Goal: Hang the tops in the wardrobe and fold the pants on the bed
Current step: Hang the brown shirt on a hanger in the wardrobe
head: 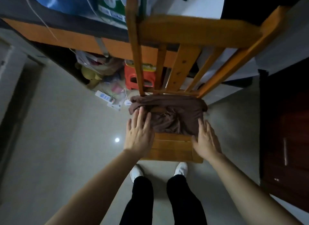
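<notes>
The garment [168, 114] is plain dark brown, with no print. The chair [172, 146] is honey-orange wood with a faint straight grain on its seat slats. The floor [66, 124] is pale grey and glossy, with one white spot of reflected light. The trousers [143, 199] are plain black and the shoes [136, 172] white. The bed [50, 34] has an orange side board under a dark grey-brown band, and the bedding [66, 0] on it is blue. The stool [132, 77] below is red-orange. The power strip [104, 96] is white with blue marks. The door [287, 124] is dark reddish brown. The wall [192, 2] is white.
</notes>
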`<action>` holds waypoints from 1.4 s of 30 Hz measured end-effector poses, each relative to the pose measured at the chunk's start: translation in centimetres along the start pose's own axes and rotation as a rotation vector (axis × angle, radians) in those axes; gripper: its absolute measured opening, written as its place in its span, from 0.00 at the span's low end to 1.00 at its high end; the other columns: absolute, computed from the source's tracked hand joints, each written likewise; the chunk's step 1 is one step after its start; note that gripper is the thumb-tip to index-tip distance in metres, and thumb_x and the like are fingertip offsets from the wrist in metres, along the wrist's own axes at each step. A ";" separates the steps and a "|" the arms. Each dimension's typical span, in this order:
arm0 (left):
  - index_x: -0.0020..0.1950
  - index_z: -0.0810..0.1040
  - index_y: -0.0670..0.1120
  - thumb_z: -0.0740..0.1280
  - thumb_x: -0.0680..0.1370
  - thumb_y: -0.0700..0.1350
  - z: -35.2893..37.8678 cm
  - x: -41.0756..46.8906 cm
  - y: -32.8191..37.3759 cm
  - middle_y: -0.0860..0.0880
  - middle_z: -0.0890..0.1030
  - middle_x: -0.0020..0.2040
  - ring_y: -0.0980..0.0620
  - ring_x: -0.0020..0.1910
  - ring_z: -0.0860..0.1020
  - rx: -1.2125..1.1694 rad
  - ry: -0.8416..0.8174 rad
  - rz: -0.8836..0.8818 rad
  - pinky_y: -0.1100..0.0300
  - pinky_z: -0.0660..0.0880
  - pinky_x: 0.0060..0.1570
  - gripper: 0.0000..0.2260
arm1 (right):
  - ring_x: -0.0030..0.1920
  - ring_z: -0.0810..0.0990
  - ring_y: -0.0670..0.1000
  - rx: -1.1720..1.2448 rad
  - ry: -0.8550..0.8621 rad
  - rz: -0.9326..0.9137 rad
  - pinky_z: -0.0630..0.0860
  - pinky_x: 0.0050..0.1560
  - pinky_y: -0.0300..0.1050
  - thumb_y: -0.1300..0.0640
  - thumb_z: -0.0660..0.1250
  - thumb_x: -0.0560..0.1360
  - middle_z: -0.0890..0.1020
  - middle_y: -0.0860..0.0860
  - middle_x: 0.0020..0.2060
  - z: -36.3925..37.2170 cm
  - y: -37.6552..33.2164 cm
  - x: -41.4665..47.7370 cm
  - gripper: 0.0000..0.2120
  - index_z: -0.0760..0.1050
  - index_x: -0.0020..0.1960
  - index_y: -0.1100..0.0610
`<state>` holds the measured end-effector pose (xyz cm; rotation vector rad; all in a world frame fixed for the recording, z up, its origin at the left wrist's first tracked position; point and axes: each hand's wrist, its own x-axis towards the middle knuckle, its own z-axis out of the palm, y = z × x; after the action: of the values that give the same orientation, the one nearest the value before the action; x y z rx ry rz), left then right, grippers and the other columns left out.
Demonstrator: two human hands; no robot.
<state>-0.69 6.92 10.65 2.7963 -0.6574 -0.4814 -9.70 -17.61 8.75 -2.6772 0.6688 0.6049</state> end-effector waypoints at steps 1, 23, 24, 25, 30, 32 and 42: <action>0.78 0.61 0.44 0.55 0.80 0.54 2.1 0.6 0.1 0.39 0.57 0.79 0.37 0.77 0.56 -0.006 -0.019 0.010 0.39 0.63 0.70 0.28 | 0.74 0.64 0.62 0.007 -0.033 0.024 0.69 0.67 0.55 0.50 0.65 0.78 0.56 0.61 0.78 1.8 0.7 0.5 0.37 0.49 0.80 0.56; 0.59 0.81 0.49 0.65 0.73 0.40 18.4 3.1 -6.1 0.41 0.83 0.50 0.38 0.55 0.78 0.108 -0.172 -0.212 0.49 0.72 0.53 0.16 | 0.52 0.78 0.61 0.081 -0.201 -0.351 0.73 0.56 0.53 0.55 0.67 0.78 0.82 0.55 0.50 16.6 3.1 5.8 0.09 0.81 0.57 0.53; 0.60 0.80 0.50 0.65 0.73 0.40 18.0 2.4 -7.5 0.41 0.83 0.51 0.38 0.55 0.78 0.128 -0.174 -0.285 0.49 0.70 0.53 0.16 | 0.55 0.77 0.60 0.141 -0.323 -0.346 0.73 0.56 0.53 0.54 0.64 0.80 0.81 0.55 0.54 16.8 1.9 5.2 0.11 0.78 0.60 0.53; 0.59 0.80 0.50 0.65 0.74 0.40 17.5 1.8 -8.9 0.41 0.82 0.51 0.39 0.54 0.77 0.162 -0.186 -0.355 0.50 0.69 0.52 0.15 | 0.57 0.77 0.59 0.184 -0.409 -0.348 0.74 0.56 0.52 0.52 0.61 0.81 0.79 0.54 0.57 17.0 0.7 4.5 0.12 0.75 0.62 0.53; 0.57 0.80 0.45 0.58 0.81 0.45 16.5 0.0 -12.9 0.37 0.79 0.51 0.36 0.54 0.74 0.215 -0.180 -0.557 0.48 0.69 0.51 0.12 | 0.55 0.77 0.54 0.219 -0.388 -0.429 0.74 0.51 0.49 0.47 0.63 0.80 0.75 0.50 0.56 17.8 -1.5 2.8 0.13 0.72 0.62 0.50; 0.56 0.80 0.44 0.60 0.78 0.41 16.7 -0.1 -12.5 0.37 0.77 0.51 0.36 0.54 0.74 0.139 -0.179 -0.585 0.48 0.71 0.50 0.11 | 0.57 0.76 0.54 0.188 -0.320 -0.374 0.75 0.54 0.49 0.49 0.65 0.79 0.71 0.51 0.62 18.3 -0.4 3.1 0.18 0.70 0.67 0.51; 0.74 0.65 0.52 0.64 0.74 0.61 20.5 -2.2 -4.3 0.36 0.57 0.76 0.36 0.75 0.56 -0.011 -0.119 -0.268 0.38 0.58 0.70 0.30 | 0.73 0.63 0.64 -0.165 0.017 -0.143 0.64 0.70 0.62 0.50 0.74 0.72 0.59 0.61 0.77 17.6 5.5 3.8 0.43 0.54 0.79 0.54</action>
<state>-8.36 8.78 -8.89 2.8752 -0.3002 -0.7028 -15.09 -16.69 -9.29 -2.8551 0.4434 0.6236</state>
